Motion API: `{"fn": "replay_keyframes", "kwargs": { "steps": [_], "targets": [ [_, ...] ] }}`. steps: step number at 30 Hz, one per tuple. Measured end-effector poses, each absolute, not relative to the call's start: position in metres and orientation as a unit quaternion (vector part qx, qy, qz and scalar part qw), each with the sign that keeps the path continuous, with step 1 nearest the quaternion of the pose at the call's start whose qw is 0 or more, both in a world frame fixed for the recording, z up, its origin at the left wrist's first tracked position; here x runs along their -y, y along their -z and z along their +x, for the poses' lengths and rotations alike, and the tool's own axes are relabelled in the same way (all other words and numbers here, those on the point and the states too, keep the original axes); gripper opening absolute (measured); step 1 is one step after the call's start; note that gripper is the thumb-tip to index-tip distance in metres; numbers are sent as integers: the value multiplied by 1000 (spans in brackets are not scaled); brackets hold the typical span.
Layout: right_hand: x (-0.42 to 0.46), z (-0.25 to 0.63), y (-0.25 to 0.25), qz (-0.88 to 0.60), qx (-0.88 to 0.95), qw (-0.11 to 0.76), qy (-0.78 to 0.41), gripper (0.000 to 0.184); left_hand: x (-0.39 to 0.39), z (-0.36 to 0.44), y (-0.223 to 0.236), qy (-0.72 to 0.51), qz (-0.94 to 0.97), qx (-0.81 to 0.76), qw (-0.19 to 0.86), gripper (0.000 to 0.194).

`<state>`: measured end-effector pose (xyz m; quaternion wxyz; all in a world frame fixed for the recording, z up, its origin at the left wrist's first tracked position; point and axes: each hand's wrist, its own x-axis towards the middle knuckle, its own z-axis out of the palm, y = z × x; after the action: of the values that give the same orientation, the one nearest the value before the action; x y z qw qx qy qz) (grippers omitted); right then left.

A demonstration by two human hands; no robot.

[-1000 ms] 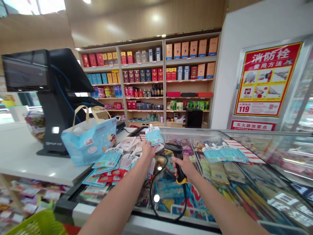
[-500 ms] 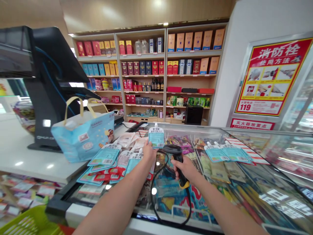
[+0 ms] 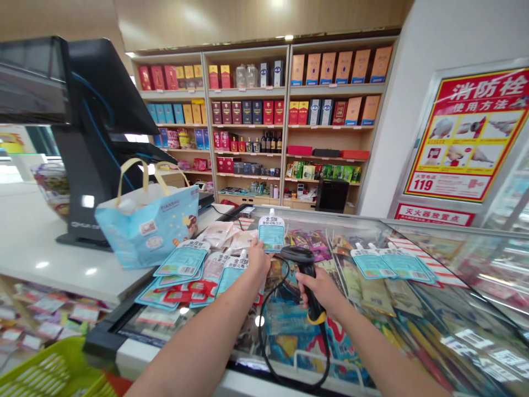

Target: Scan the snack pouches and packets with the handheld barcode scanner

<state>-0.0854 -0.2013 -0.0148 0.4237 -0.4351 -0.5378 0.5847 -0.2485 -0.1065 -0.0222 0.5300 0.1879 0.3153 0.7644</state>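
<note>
Along the white worktop [image 3: 41, 242] stands a blue paper bag [image 3: 146, 229]. Glossy pouches [image 3: 182, 262] lie heaped on the freezer's glass lid [image 3: 463, 292]. The left hand [image 3: 258, 260] stretches forward, its grip pinching one spouted pouch [image 3: 271, 234] upright. The right hand [image 3: 321, 291] is clenched round a black barcode scanner [image 3: 306, 270], nose angled at that pouch, a black cord [image 3: 262, 347] looping below. More pouches [image 3: 390, 263] lie further right.

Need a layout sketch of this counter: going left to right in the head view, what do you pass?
Black checkout terminal, light blue tote bag, left hand on a spouted pouch, black-and-yellow barcode scanner in the right hand, pale blue spouted pouches, red fire hydrant instruction poster.
</note>
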Motion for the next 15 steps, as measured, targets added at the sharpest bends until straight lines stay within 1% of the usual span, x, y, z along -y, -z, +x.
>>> {"fn": "replay_keyframes", "kwargs": {
  "steps": [10, 15],
  "targets": [
    [203, -87, 14, -441, 533, 420, -587, 31, 104, -249, 24, -759, 180, -320, 537, 41],
    [199, -88, 14, -446, 532, 423, -583, 30, 106, -249, 16, -759, 194, -329, 527, 43]
  ]
}}
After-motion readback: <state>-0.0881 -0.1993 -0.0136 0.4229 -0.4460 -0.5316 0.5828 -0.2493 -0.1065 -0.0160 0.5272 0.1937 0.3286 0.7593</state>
